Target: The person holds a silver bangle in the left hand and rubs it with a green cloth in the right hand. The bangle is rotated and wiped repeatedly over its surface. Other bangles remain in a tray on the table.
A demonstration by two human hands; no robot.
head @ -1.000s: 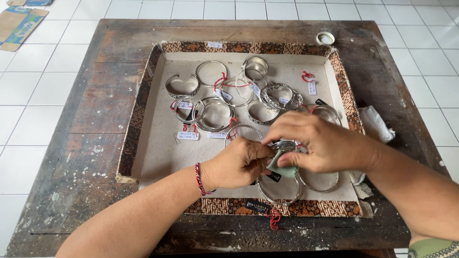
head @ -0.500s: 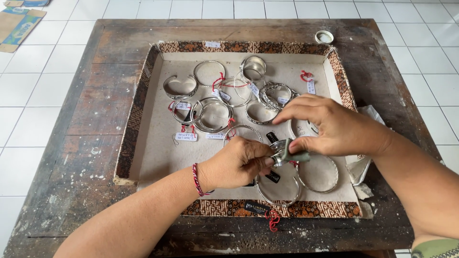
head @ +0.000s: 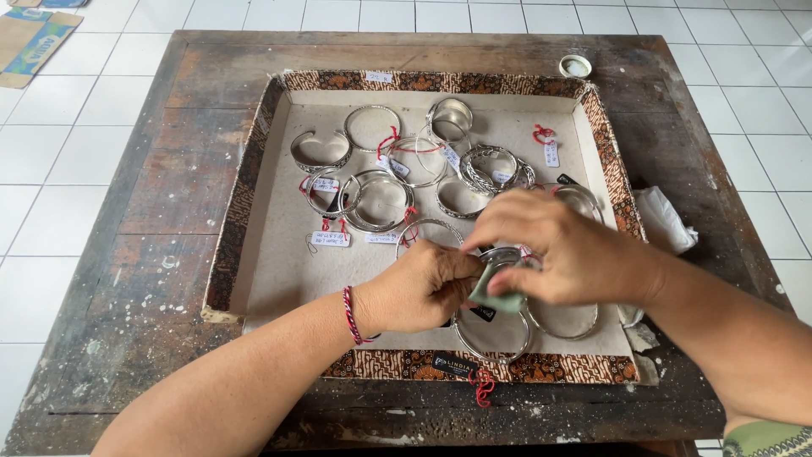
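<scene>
My left hand (head: 416, 292) grips a silver bangle (head: 501, 256) over the near right part of a shallow tray (head: 254, 195). My right hand (head: 558, 250) presses a pale green cloth (head: 497, 296) against that bangle. Most of the bangle is hidden under my fingers. A red thread bracelet circles my left wrist. Below my hands lie two more silver bangles (head: 495, 334), one with a black tag.
Several silver bangles and cuffs (head: 378, 201) with red-strung paper tags lie across the far half of the patterned-rim tray. The tray sits on a worn wooden table (head: 161, 220). A small round lid (head: 576, 65) and a white wad (head: 664, 218) rest on the table's right side.
My right hand has slid along the bangle with the cloth and turned it slightly. My left hand keeps the same grip in about the same place.
</scene>
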